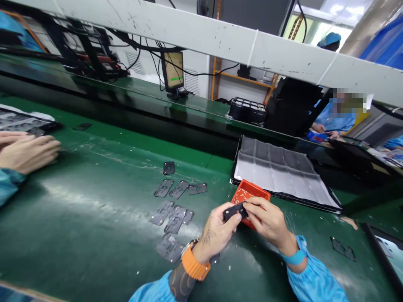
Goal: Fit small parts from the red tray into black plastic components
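My left hand (217, 233) is closed around a small black plastic plate (233, 214), held between thumb and fingers. My right hand (269, 220) has its fingertips pinched at the plate's right end; any tiny piece between them is too small to make out. Just behind and below both hands is a red bin (250, 188) with many tiny pale bits inside. Left of my hands, several similar black plates (175, 219) lie loosely grouped on the green table, a few overlapping. Another black plate (343, 248) lies alone on the right.
A black tray (283, 172) covered with grey-white sheeting stands behind the red bin. A co-worker's hands (30, 151) are at the far left beside another tray (22, 119). A screen-like panel (388, 256) lies at the right edge. A white beam (201, 31) crosses overhead.
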The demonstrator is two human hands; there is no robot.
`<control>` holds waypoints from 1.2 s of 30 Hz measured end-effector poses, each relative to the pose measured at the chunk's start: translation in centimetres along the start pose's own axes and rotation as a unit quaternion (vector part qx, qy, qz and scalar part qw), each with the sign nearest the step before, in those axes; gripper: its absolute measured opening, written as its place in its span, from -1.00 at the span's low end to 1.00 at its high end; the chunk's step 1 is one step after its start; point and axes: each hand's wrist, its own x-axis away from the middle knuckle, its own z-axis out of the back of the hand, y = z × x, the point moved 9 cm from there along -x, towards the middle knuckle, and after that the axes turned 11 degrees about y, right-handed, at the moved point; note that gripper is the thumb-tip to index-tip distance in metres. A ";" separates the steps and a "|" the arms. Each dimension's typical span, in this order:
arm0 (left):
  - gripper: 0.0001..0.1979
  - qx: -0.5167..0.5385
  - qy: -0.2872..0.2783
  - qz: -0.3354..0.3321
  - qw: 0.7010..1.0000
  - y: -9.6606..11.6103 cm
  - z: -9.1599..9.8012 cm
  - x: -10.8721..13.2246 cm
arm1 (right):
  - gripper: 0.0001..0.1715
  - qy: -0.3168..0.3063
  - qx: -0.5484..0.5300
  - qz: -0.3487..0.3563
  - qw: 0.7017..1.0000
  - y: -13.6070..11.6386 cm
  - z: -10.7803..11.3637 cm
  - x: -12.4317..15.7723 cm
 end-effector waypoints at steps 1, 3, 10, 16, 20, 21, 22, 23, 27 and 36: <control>-0.63 0.001 -0.002 0.004 1.000 -0.1 0.0 0.0 | -0.78 0.001 -0.002 -0.003 1.000 0.0 0.0 -0.1; -0.57 0.002 -0.005 0.015 1.000 -0.4 -0.1 0.1 | -0.79 0.008 -0.015 -0.017 1.000 0.1 0.0 -0.3; -0.32 -0.054 0.023 0.074 0.996 -2.1 0.7 -0.5 | -0.86 -0.010 -0.073 -0.092 0.993 1.9 -0.5 -0.7; -0.28 -0.068 0.038 0.086 0.993 -2.0 0.5 -0.3 | -0.88 -0.077 -0.065 -0.101 0.990 2.7 -1.4 -0.1; -0.35 -0.067 0.040 0.071 0.994 -2.5 0.9 -0.6 | -0.88 -0.107 -0.020 -0.096 0.989 2.5 -2.1 0.1; -0.36 -0.072 0.039 0.065 0.995 -2.6 1.0 -0.8 | -0.88 -0.113 -0.003 -0.098 0.989 2.6 -2.3 0.1; -0.38 -0.083 0.039 0.055 0.994 -2.6 1.1 -1.0 | -0.89 -0.120 0.011 -0.099 0.988 2.6 -2.5 0.1; -0.41 -0.100 0.041 0.039 0.993 -2.5 1.2 -1.2 | -0.89 -0.126 0.022 -0.096 0.987 2.6 -2.5 0.1; -0.61 -0.203 0.107 -0.095 0.969 0.0 2.0 -1.0 | -0.87 -0.108 0.110 -0.101 0.983 3.6 -1.1 0.2; -0.78 -0.278 0.125 -0.146 0.941 1.4 1.6 -0.3 | -0.85 -0.041 0.096 -0.122 0.987 5.3 0.2 0.9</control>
